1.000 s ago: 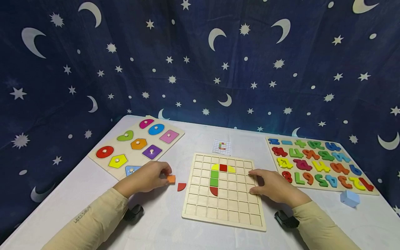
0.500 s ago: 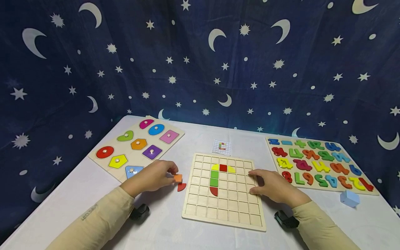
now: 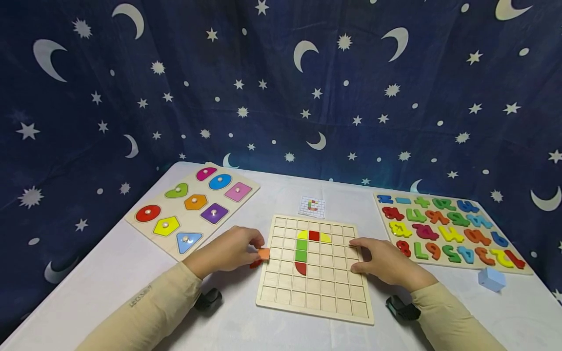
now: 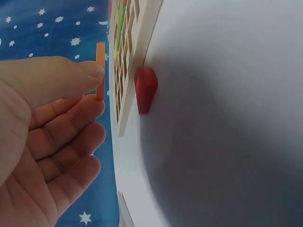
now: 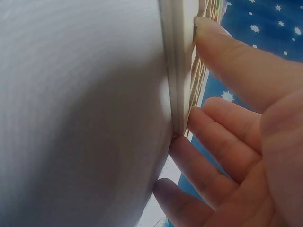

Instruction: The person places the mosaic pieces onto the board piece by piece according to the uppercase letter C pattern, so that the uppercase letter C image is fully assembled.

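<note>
My left hand (image 3: 232, 248) pinches a thin orange square tile (image 3: 264, 254) between thumb and fingertips. In the head view the tile overlaps the left edge of the grid board (image 3: 316, 302); the left wrist view shows the orange tile (image 4: 100, 71) held edge-on, above the table. Beneath it a red quarter-circle piece (image 4: 146, 90) lies on the table beside the board, partly hidden in the head view. My right hand (image 3: 386, 261) rests thumb and fingertips along the board's right edge. On the grid sit yellow quarter-circles (image 3: 325, 238), green squares (image 3: 301, 250), a red square (image 3: 313, 236) and a red quarter-circle (image 3: 300, 268).
A small pattern card (image 3: 312, 207) lies behind the board. To the left is a knobbed shape puzzle (image 3: 228, 204), to the right a number puzzle (image 3: 443, 229) with a light blue block (image 3: 491, 279) in front. A starry dark blue cloth (image 3: 281, 87) hangs behind the table.
My left hand has carried the orange tile rightward, from the table past the loose red quarter-circle to the board's left edge. The right hand has stayed at the board's right edge.
</note>
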{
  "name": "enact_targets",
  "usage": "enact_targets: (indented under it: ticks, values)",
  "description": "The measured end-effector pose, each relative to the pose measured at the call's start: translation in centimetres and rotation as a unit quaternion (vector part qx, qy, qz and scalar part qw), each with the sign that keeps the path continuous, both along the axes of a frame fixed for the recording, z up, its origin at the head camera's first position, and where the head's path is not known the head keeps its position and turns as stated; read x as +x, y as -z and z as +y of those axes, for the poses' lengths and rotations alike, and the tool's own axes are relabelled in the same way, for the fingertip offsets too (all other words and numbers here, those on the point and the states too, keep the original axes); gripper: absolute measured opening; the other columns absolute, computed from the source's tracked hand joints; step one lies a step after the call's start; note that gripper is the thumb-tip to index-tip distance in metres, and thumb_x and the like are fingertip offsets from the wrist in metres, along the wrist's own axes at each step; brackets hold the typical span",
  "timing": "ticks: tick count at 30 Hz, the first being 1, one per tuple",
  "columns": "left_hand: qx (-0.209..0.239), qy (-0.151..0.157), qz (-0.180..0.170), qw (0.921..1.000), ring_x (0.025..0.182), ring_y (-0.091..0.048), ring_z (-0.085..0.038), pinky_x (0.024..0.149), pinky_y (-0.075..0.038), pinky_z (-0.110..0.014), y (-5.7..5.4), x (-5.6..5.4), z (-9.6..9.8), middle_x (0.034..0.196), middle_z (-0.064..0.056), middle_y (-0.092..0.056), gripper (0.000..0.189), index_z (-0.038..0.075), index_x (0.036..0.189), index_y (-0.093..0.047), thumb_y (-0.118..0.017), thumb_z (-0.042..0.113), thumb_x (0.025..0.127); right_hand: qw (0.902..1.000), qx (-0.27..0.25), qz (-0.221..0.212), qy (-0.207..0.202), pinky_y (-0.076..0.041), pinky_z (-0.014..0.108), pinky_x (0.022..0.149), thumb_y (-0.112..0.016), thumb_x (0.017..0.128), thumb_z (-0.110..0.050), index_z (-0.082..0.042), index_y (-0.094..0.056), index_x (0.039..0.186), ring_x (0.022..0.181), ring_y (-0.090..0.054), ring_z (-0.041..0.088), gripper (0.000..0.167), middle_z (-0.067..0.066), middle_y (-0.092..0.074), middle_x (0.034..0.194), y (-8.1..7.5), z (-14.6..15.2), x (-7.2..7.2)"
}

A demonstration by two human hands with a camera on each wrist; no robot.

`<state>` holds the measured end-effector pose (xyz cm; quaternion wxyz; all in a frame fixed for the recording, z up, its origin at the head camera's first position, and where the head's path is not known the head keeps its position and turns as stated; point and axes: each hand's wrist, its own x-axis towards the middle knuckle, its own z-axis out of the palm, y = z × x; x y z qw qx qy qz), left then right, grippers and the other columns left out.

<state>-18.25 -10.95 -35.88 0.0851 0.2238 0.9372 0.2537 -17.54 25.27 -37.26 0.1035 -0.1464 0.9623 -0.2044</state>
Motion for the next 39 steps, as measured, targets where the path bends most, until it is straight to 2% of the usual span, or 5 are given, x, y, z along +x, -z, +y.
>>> enact_targets:
  ticks: [5, 11, 14, 32, 39]
  values:
    - [0.005, 0.025, -0.003, 0.9997, 0.082, -0.057, -0.016, 0.069, -0.053, -0.027, 0.0, 0.0, 0.8, 0.090, 0.003, -0.067, 0.020, 0.010, 0.100, -0.069, -0.081, 0.011, 0.084, 1.0000, 0.003, 0.003, -0.002, -0.036, 0.063, 0.103, -0.083, 0.081, -0.038, -0.005, -0.059, 0.136, 0.129, -0.047, 0.046, 0.068, 0.022, -0.056, 0.138, 0.0, 0.0, 0.0]
    - [0.005, 0.059, 0.032, 0.9977, 0.083, -0.059, -0.016, 0.082, -0.052, -0.034, 0.2, -0.1, 1.5, 0.090, 0.002, -0.068, 0.017, 0.010, 0.097, -0.068, -0.079, 0.009, 0.083, 1.0000, 0.002, 0.003, -0.002, -0.036, 0.063, 0.103, -0.082, 0.081, -0.039, -0.005, -0.059, 0.136, 0.129, -0.047, 0.046, 0.068, 0.022, -0.055, 0.138, -0.1, 0.0, 0.0]
    - [0.008, 0.068, 0.034, 0.9971, 0.083, -0.059, -0.016, 0.083, -0.052, -0.035, 0.2, -0.1, 1.9, 0.089, 0.002, -0.068, 0.017, 0.010, 0.097, -0.068, -0.079, 0.009, 0.083, 1.0000, 0.004, 0.002, -0.001, -0.037, 0.063, 0.103, -0.082, 0.082, -0.039, -0.006, -0.059, 0.136, 0.129, -0.047, 0.046, 0.068, 0.022, -0.055, 0.138, -0.1, 0.0, 0.0]
    - [0.011, 0.112, 0.049, 0.9924, 0.080, -0.057, -0.012, 0.080, -0.051, -0.030, 0.4, 0.2, 4.3, 0.087, 0.002, -0.066, 0.017, 0.006, 0.097, -0.069, -0.078, 0.008, 0.083, 1.0000, -0.002, 0.002, -0.007, -0.036, 0.063, 0.103, -0.082, 0.081, -0.039, -0.005, -0.059, 0.136, 0.129, -0.048, 0.046, 0.069, 0.022, -0.056, 0.137, 0.0, 0.2, 0.0]
    - [0.005, 0.118, 0.045, 0.9920, 0.077, -0.055, -0.009, 0.077, -0.050, -0.026, 0.4, 0.2, 5.1, 0.088, 0.004, -0.066, 0.016, 0.008, 0.098, -0.069, -0.078, 0.010, 0.084, 0.9999, -0.010, -0.006, -0.008, -0.036, 0.063, 0.103, -0.083, 0.081, -0.039, -0.005, -0.059, 0.136, 0.129, -0.047, 0.046, 0.070, 0.022, -0.056, 0.138, -0.1, 0.2, 0.0]
